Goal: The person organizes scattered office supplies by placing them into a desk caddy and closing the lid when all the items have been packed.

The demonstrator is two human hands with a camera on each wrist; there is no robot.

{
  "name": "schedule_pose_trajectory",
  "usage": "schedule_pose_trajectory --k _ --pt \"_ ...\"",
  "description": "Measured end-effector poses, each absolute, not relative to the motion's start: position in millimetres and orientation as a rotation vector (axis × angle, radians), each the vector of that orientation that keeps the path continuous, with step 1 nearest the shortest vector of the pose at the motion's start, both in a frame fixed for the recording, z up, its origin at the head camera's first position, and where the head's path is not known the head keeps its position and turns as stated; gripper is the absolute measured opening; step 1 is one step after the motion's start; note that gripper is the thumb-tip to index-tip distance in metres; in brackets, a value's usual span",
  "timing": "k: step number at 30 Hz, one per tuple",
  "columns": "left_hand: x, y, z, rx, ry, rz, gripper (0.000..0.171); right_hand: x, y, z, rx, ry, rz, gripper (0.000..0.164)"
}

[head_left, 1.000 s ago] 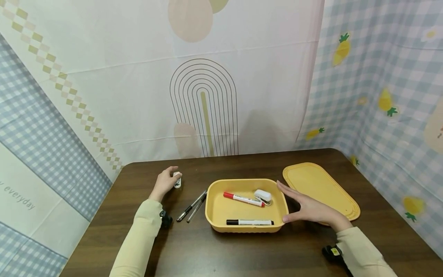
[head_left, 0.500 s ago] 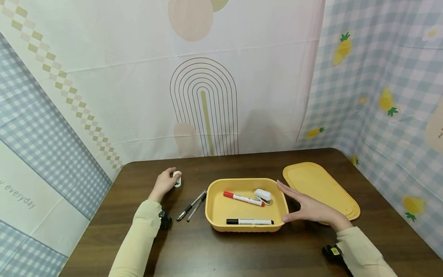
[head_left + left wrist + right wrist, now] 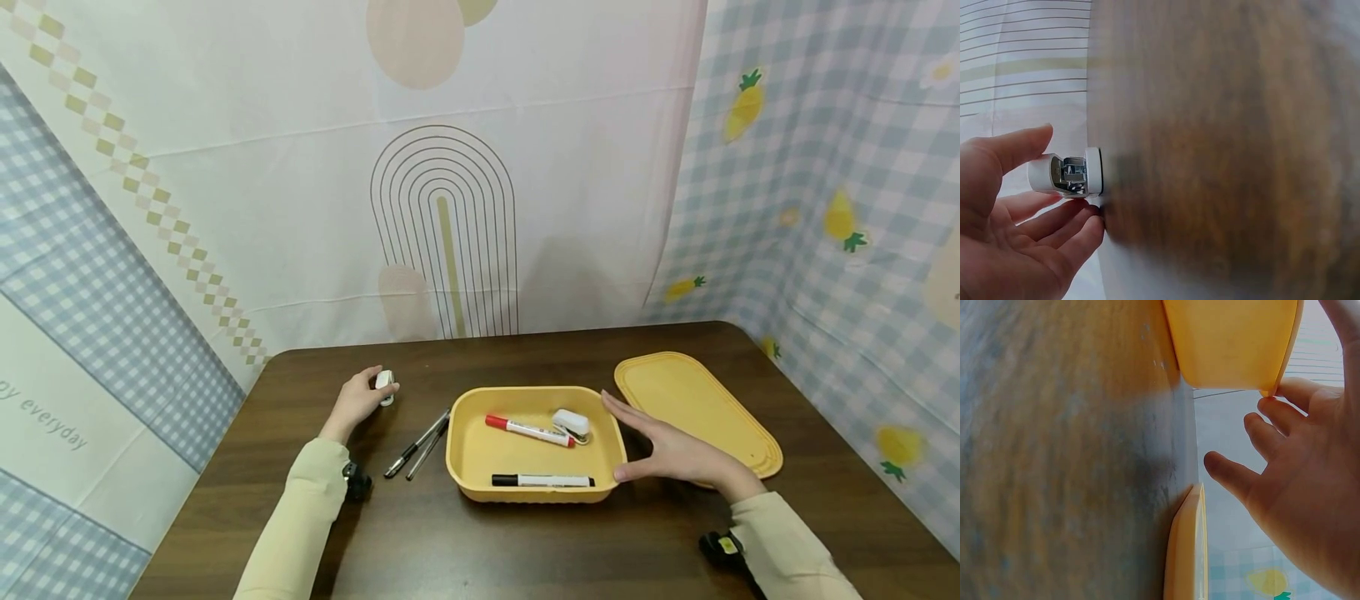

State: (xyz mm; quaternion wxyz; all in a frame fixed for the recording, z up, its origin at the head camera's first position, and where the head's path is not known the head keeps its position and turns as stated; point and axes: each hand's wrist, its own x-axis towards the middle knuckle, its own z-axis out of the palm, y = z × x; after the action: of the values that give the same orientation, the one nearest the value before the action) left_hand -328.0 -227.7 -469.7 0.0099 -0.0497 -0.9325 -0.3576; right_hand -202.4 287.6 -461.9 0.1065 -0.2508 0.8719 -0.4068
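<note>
My left hand (image 3: 357, 402) is at the far left of the table, its thumb and fingers around a small white stapler (image 3: 386, 379). In the left wrist view the stapler (image 3: 1071, 175) stands on the tabletop, metal inside showing, thumb at its top end and fingers along its side. My right hand (image 3: 671, 450) spans the right end of a yellow plastic box (image 3: 536, 495), straight fingers at the far corner and thumb at the near one. Inside the box lie a red-capped marker (image 3: 531, 431), a black-capped marker (image 3: 543, 481) and another white stapler (image 3: 572, 423).
Two pens (image 3: 417, 446) lie on the brown table (image 3: 487, 550) between my left arm and the box, touching or nearly touching its left side. A yellow lid (image 3: 697, 408) lies flat behind my right hand. Printed cloth (image 3: 450, 208) hangs behind the table.
My left thumb and fingers have closed in around the stapler, which has shifted slightly. My right hand and the box stay put.
</note>
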Motion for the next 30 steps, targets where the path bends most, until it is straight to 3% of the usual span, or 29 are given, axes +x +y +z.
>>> schedule_pose_trajectory --k 16,30 --pt "-324.7 -229.5 -471.9 -0.147 -2.848 -1.117 0.05 -203.0 287.7 -463.6 -0.737 2.581 -1.181 0.106" --pt "-325.7 -230.0 -471.2 -0.137 -2.847 -1.087 0.047 -203.6 287.6 -464.4 -0.719 2.6 -1.164 0.106"
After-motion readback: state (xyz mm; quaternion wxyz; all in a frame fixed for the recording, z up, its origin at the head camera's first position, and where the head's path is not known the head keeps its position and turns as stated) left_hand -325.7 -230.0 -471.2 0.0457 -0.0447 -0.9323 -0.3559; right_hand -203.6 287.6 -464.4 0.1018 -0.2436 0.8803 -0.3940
